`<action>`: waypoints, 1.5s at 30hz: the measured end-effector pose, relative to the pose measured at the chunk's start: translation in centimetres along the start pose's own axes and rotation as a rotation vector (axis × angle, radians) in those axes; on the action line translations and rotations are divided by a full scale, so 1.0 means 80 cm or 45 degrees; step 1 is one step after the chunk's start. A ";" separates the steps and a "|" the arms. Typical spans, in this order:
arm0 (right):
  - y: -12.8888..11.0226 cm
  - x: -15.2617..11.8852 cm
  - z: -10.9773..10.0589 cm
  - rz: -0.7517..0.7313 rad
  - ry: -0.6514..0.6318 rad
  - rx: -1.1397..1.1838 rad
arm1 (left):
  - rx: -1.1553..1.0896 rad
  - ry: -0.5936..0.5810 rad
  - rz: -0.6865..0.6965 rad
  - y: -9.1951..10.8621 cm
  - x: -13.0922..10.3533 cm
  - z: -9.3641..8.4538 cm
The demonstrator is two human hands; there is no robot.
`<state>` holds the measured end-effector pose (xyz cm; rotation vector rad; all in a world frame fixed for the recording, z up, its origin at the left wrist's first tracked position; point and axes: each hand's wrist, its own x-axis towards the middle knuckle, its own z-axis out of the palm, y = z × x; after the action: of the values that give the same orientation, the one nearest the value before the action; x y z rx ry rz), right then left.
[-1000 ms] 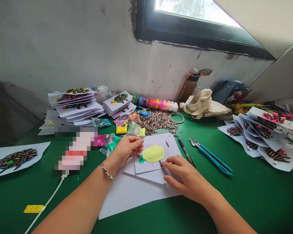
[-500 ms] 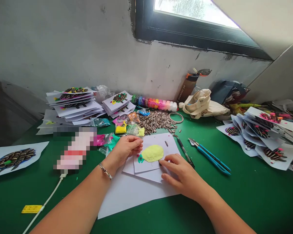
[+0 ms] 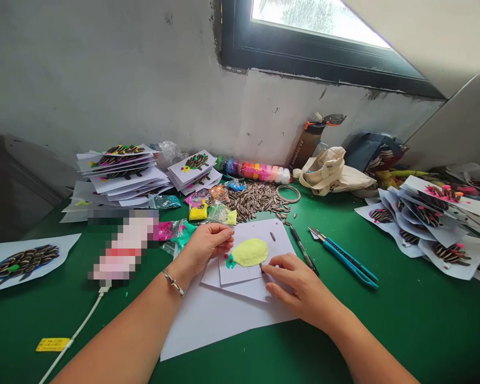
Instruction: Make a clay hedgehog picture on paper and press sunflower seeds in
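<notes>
A white card [image 3: 240,276] lies on larger white sheets in front of me. On it is a flat oval of pale yellow clay [image 3: 251,252], with a small green clay head [image 3: 231,261] at its left end. My left hand [image 3: 210,242] is closed in a pinch at the card's upper left; whatever its fingertips hold is too small or hidden to name. My right hand [image 3: 294,280] rests at the card's right, index fingertip on a dark sunflower seed [image 3: 262,268] under the oval's lower right edge, thumb apart. Another seed [image 3: 272,236] lies on the card above the oval.
Behind the card lie a heap of sunflower seeds [image 3: 256,198], bagged clay [image 3: 198,209] and a tape ring [image 3: 288,193]. Right are a pen [image 3: 302,248] and blue utility knife [image 3: 344,257]. Stacks of finished cards [image 3: 124,178] stand left, more cards [image 3: 432,218] right.
My right hand has shifted slightly right and down, and the seed at its index fingertip shows more below the yellow oval. My left hand has stayed in place.
</notes>
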<state>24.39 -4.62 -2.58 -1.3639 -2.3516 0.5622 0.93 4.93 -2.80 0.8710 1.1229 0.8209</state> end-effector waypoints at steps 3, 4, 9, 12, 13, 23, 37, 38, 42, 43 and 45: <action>0.003 0.000 0.002 0.010 0.006 0.006 | -0.007 0.000 -0.003 0.000 0.000 0.000; 0.004 0.001 0.004 0.015 0.007 0.007 | -0.009 -0.001 -0.004 0.000 0.000 0.000; 0.008 0.004 0.013 0.037 0.072 -0.024 | -0.001 0.006 -0.006 0.002 0.000 0.001; 0.010 0.005 0.019 0.006 0.100 -0.052 | 0.000 0.002 -0.002 0.002 -0.001 0.002; 0.012 0.005 0.020 0.007 0.111 -0.036 | 0.001 0.000 -0.004 0.002 -0.001 0.001; 0.003 0.010 -0.003 0.188 0.264 0.125 | 0.057 -0.063 0.070 0.011 -0.012 0.007; -0.048 0.095 0.015 0.053 0.544 0.548 | -0.002 -0.236 0.148 0.011 -0.033 0.029; -0.045 0.096 0.018 0.060 0.556 0.573 | -0.007 -0.216 0.147 0.010 -0.033 0.031; -0.036 0.095 0.027 0.047 0.614 0.576 | -0.042 -0.187 0.084 0.008 -0.035 0.037; -0.035 0.094 0.028 0.032 0.631 0.558 | -0.046 -0.196 0.073 0.008 -0.035 0.038; -0.035 0.091 0.029 0.009 0.655 0.540 | -0.047 -0.218 0.061 0.008 -0.036 0.039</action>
<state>17.79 0.13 -2.34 -1.1500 -1.7017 0.5857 3.18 2.13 -0.42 0.9229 0.9376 0.7884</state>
